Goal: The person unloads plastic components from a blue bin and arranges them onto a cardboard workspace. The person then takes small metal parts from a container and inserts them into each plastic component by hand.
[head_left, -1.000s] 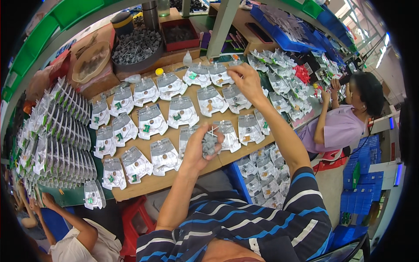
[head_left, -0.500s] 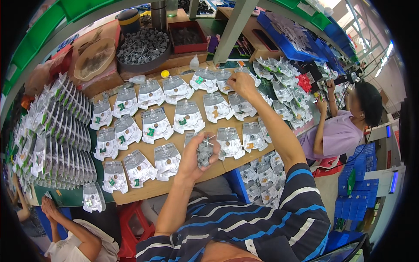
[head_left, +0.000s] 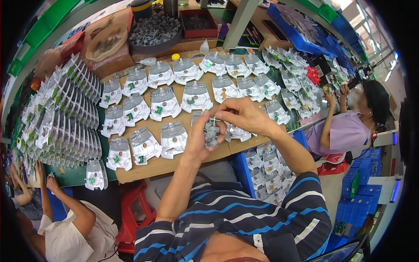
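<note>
**Both hands meet over a small grey part at the centre of the frame**

The left hand (head_left: 198, 142) is curled around a cluster of small grey parts (head_left: 211, 134), its fingers closed on them just below the middle of the frame. The right hand (head_left: 242, 115) comes in from the right and pinches a thin pale pin-like piece (head_left: 215, 118) between thumb and fingertips, touching the top of the grey cluster. The two hands are in contact with each other over the front edge of the worktop (head_left: 174, 163).

On the brown worktop behind the hands lie rows of clear plastic blister trays (head_left: 163, 104), each with small green or dark pieces in it, spread from the left centre to the upper right. At the far left of the frame many more such trays stand overlapping in a dense stack (head_left: 65, 118). In the upper centre sits a round dark tub of grey parts (head_left: 155, 31), with a red box (head_left: 198, 22) just to its right and a shallow tan bowl (head_left: 106, 40) to its left. A blue bin of trays (head_left: 262, 172) stands below the worktop edge, right of centre.

Another person in a lilac shirt (head_left: 340, 133) sits at the right edge, and another in a white top (head_left: 70, 238) is at the lower left.
</note>
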`<act>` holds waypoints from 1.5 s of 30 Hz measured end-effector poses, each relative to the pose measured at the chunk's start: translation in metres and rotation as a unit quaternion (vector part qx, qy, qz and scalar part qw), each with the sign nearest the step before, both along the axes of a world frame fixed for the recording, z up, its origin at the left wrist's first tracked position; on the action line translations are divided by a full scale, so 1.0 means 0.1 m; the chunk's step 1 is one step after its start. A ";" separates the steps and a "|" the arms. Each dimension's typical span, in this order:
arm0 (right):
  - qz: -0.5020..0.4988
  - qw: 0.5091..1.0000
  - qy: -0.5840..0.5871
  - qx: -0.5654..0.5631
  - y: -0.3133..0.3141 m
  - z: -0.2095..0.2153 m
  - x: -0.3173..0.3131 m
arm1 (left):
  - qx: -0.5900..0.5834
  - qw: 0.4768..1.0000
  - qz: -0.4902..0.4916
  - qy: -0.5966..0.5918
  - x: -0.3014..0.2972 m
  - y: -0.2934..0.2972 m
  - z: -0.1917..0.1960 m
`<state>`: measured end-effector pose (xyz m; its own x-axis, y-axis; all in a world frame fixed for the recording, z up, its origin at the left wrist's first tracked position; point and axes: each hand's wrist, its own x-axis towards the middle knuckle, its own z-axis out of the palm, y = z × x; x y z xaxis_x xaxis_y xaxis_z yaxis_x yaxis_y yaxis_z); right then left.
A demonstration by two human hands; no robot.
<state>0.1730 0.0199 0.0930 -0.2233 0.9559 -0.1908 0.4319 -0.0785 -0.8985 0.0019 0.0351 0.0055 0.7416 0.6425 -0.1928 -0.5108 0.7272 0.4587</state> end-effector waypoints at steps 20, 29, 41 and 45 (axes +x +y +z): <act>-0.104 0.754 -0.493 0.422 1.40 -0.91 0.65 | -0.086 0.994 -0.003 -0.061 -0.07 0.07 -0.07; -0.019 0.756 -0.518 0.399 1.55 -0.95 0.50 | -0.117 0.991 -0.013 -0.064 -0.19 0.09 -0.12; -0.110 0.917 -0.373 0.084 1.82 -0.78 0.72 | -0.098 0.993 -0.009 -0.064 -0.24 -0.01 -0.07; -0.117 0.906 -0.341 0.219 1.44 -0.53 0.47 | -0.091 0.992 0.010 -0.084 -0.23 0.00 -0.04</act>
